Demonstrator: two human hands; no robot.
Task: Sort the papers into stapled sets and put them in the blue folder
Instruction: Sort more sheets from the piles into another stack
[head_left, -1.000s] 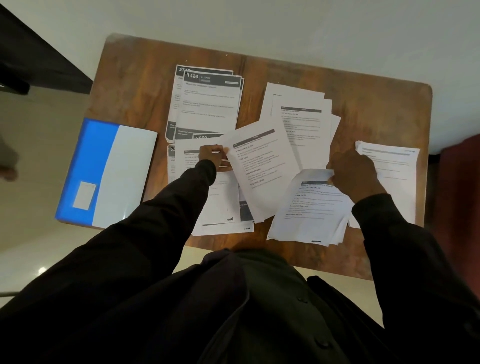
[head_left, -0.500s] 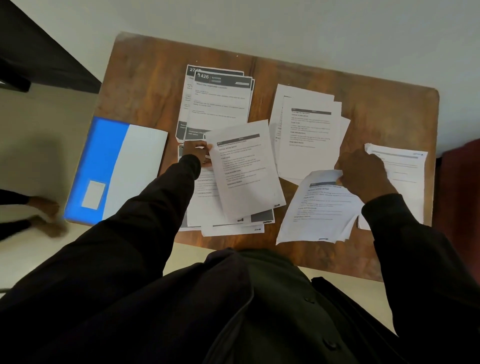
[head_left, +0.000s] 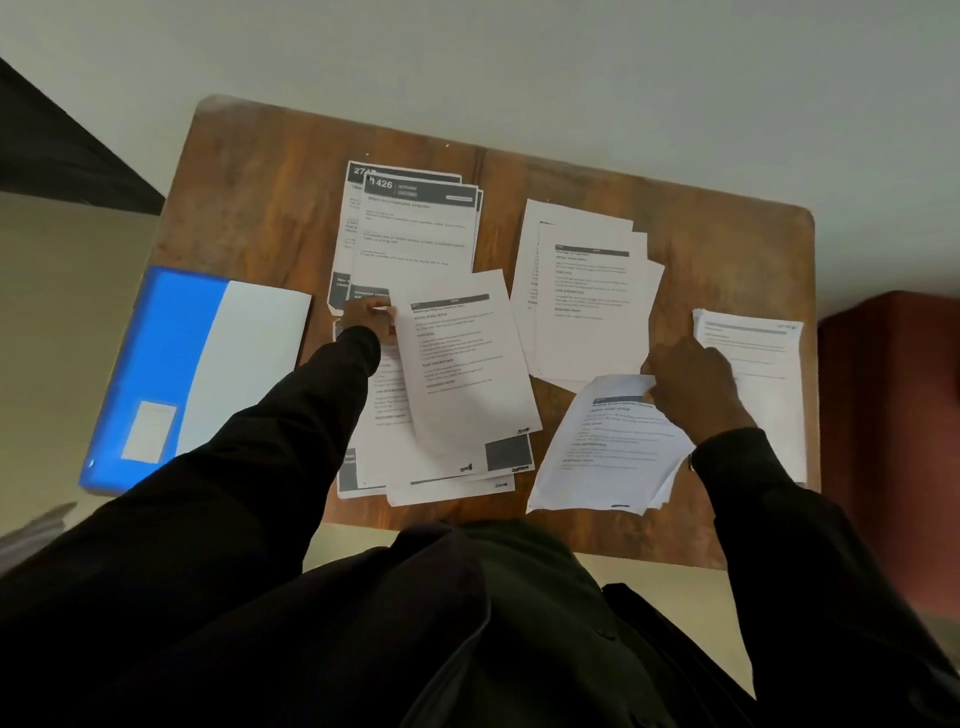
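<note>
Blue folder (head_left: 171, 364): lies flat at the left edge of the table (head_left: 260, 208), blue part overhanging the floor, pale part on the wood; touches no paper.
Open room, left: bare wood beyond the folder and along the whole far edge.
Far-left pile (head_left: 415, 228): dark-headed sheets, fanned slightly, well inside the far edge.
Left hand (head_left: 366, 319): pinches the top-left corner of a single sheet (head_left: 462, 358), just below the far-left pile.
Single sheet: tilted, lies over the near-left pile (head_left: 441, 467), whose bottom edges reach close to the table's near edge.
Middle pile (head_left: 587, 291): loosely fanned, a narrow bare strip between it and the single sheet.
Right hand (head_left: 691, 384): fingers curled round the top edge of a sheaf (head_left: 608, 452), the gripped corner curling upward.
Sheaf: bottom edge near the table's front edge, lower sheets stepping out at the right.
Right pile (head_left: 753, 358): squared, close to the table's right edge, partly behind the right hand.
Open room, right: bare wood at the far-right corner.
Change over the last second: single sheet carried leftward from between the piles to over the near-left pile; left hand shifted with it; right hand keeps its hold on the sheaf.
</note>
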